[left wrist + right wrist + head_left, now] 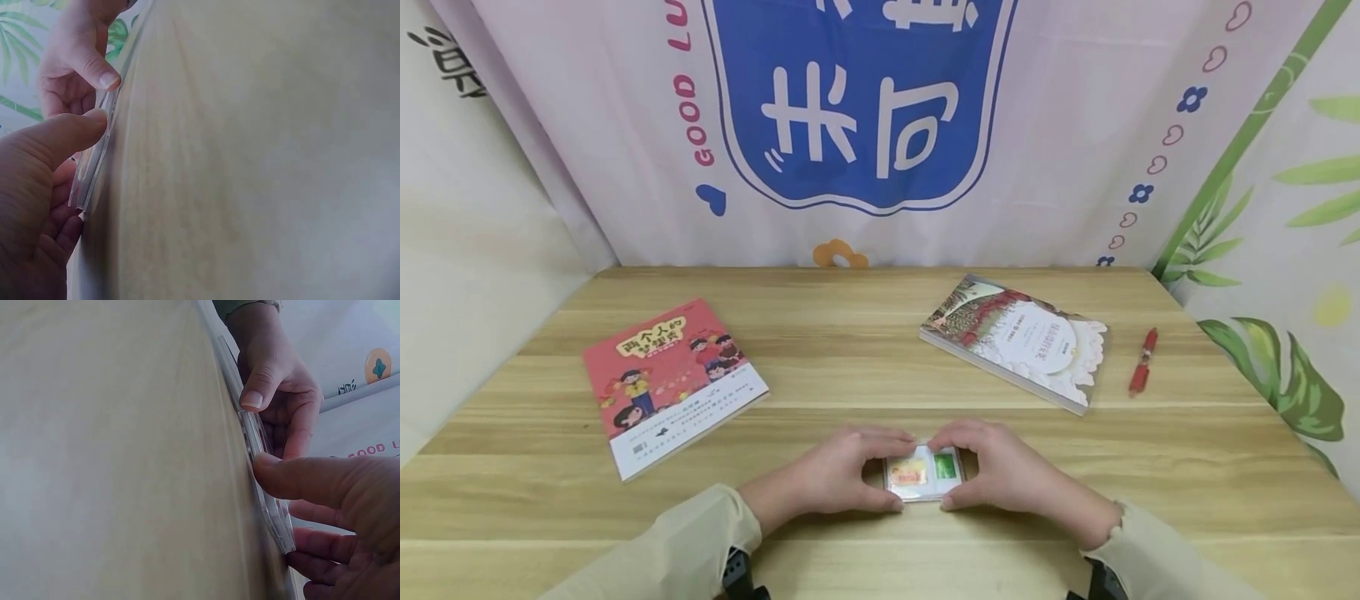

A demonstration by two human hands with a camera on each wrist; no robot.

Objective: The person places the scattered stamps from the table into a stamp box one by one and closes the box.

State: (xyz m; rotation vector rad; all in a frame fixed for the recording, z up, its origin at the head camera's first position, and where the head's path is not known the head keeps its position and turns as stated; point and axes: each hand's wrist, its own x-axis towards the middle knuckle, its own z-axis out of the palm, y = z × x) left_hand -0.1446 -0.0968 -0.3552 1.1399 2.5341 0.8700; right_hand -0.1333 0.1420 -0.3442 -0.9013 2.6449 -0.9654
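Observation:
A small flat clear plastic case (922,487) lies on the table in front of me in the head view. Two little pictures show through its top, an orange-yellow one on the left and a green one on the right. My left hand (846,471) grips its left end between thumb and fingers, and my right hand (1003,467) holds the right end the same way. Seen edge-on in the left wrist view, the case (94,164) looks thin and layered. The right wrist view shows both thumbs on its near edge; the fingers behind are partly hidden.
Left of the hands lies a red and white book (673,383). A second book (1015,342), with a floral cover, is at the back right, beside a red pen (1143,362). Printed curtains (865,233) rise behind the wooden table (842,367).

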